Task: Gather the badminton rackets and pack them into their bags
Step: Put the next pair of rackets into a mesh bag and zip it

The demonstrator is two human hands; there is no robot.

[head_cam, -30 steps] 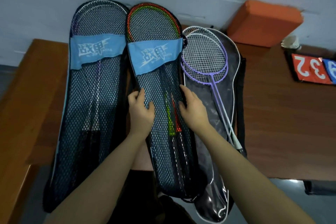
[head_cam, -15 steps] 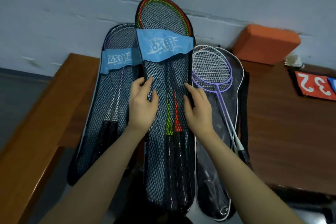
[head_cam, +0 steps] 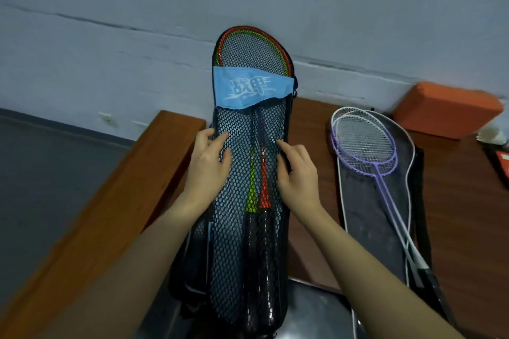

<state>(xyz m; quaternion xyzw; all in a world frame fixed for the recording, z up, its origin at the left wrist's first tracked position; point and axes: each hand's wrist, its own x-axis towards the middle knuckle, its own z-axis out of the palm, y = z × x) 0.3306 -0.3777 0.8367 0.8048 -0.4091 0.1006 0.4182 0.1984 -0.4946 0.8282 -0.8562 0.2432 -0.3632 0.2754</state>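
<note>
Mesh bag (head_cam: 248, 201) with the red and green rackets (head_cam: 257, 190) inside is standing upright over the desk (head_cam: 308, 173) edge, and I am holding it by both side edges: left hand (head_cam: 208, 165) and right hand (head_cam: 296, 173) are pinching the netting. It is looking light and floppy, so gripping near the shafts seems safer. Another dark bag behind it is mostly hidden. Purple and white rackets (head_cam: 363, 143) are lying unpacked on their open cover (head_cam: 371, 215).

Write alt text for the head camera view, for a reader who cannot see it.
Both hands, the left hand and the right hand, hold a black mesh racket bag by its edges. Beside it, purple and white rackets lie on an open bag.
</note>
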